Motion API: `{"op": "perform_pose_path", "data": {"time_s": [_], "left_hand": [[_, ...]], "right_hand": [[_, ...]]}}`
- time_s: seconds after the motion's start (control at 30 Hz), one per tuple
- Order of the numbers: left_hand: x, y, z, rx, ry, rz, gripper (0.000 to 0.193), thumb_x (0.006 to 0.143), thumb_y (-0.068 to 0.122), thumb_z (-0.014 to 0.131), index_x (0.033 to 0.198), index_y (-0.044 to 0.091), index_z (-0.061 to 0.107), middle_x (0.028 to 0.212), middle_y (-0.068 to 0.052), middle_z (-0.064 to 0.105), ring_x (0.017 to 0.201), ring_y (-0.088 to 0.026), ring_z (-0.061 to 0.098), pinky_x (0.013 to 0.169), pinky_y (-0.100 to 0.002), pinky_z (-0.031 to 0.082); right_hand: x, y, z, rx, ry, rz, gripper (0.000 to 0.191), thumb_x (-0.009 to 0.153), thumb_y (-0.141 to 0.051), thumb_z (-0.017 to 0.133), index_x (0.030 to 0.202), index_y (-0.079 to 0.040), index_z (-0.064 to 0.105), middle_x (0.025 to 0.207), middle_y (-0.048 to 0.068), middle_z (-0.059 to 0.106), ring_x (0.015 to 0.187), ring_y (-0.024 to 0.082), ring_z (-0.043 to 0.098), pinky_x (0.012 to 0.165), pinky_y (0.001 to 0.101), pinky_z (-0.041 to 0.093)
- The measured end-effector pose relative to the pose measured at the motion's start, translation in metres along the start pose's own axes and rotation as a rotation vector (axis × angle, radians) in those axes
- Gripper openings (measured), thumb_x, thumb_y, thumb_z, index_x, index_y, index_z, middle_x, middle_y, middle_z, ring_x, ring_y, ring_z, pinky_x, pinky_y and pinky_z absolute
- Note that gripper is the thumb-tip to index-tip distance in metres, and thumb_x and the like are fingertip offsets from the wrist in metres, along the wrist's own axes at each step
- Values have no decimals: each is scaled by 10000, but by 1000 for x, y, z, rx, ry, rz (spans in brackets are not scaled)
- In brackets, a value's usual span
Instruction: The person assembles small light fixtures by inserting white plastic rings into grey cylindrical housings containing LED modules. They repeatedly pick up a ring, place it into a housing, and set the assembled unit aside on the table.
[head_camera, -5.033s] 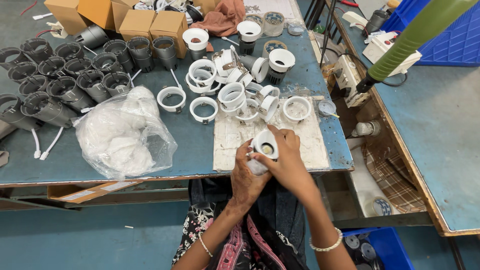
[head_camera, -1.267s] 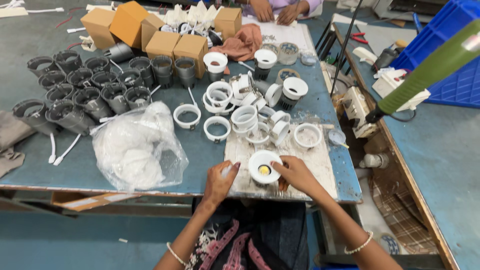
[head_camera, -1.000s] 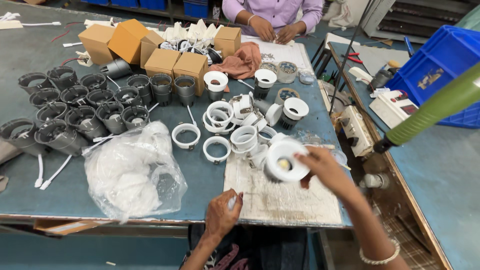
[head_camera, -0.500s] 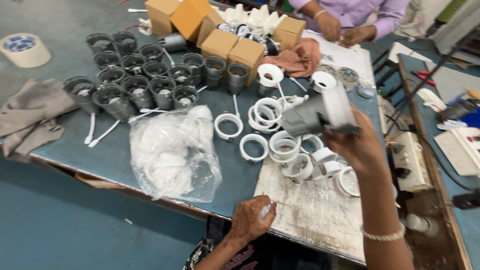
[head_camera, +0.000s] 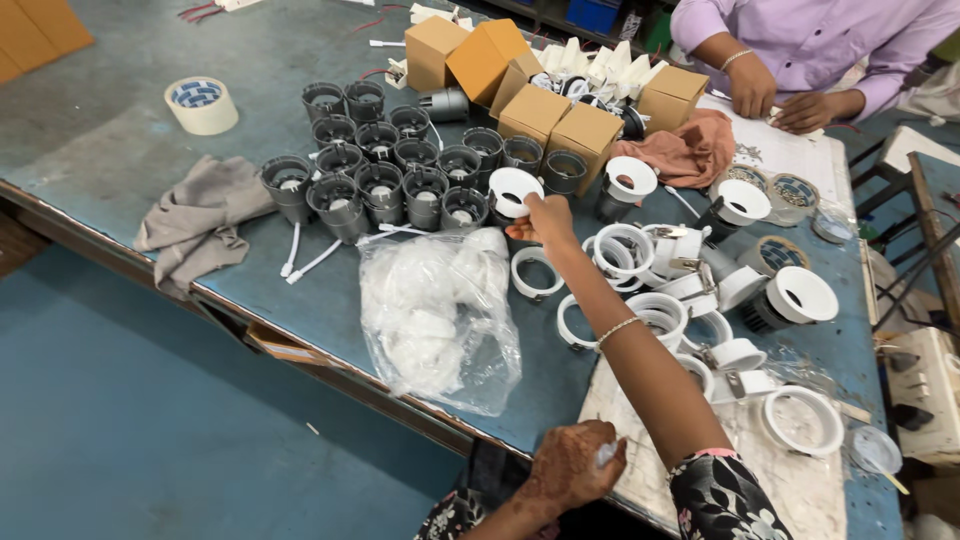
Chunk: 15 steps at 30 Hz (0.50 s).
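My right hand (head_camera: 545, 222) reaches far over the table and holds a white round lamp fitting (head_camera: 513, 190) just beside the group of grey lamp housings (head_camera: 385, 165). The fitting hangs at the right end of the front row of housings. My left hand (head_camera: 572, 467) rests at the near table edge, fingers curled around a small white piece (head_camera: 606, 453). A clear plastic bag of white parts (head_camera: 438, 315) lies between the two hands. White trim rings (head_camera: 640, 285) are scattered to the right of my forearm.
Brown cardboard boxes (head_camera: 540, 95) stand behind the housings. A roll of tape (head_camera: 201, 105) and a grey cloth (head_camera: 200, 222) lie at the left. Another person in a lilac shirt (head_camera: 800, 40) works at the far side, hands by a reddish cloth (head_camera: 690, 150). A worn white board (head_camera: 760, 470) covers the near right.
My right hand has carried the white fitting from the board near me leftward and away, up to the grey housings. My left hand stayed at the near edge. The view swung left.
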<state>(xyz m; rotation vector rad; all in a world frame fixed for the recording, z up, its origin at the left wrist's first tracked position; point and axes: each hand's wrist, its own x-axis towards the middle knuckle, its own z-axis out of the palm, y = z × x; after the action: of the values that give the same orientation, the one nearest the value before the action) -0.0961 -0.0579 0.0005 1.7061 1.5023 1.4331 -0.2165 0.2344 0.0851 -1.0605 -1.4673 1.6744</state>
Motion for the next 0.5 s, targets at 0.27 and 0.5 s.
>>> {"op": "perform_pose_path", "data": {"time_s": [0.27, 0.5], "left_hand": [[-2, -19, -16, -77, -26, -9, 209, 969, 248, 678, 880, 58, 681, 887, -147, 727, 799, -353, 709, 718, -440, 574], [1, -49, 0, -30, -58, -22, 208, 920, 237, 734, 852, 55, 661, 863, -143, 709, 798, -352, 714, 722, -462, 565]], "right_hand": [[-7, -48, 13, -1107, 307, -519, 245, 985, -275, 650, 1013, -31, 653, 973, 252, 691, 955, 442, 673, 819, 534, 523], [72, -85, 19, -1383, -366, -555, 559, 716, -17, 646, 1253, -167, 687, 1211, 189, 669, 1112, 379, 625, 927, 453, 500]]}}
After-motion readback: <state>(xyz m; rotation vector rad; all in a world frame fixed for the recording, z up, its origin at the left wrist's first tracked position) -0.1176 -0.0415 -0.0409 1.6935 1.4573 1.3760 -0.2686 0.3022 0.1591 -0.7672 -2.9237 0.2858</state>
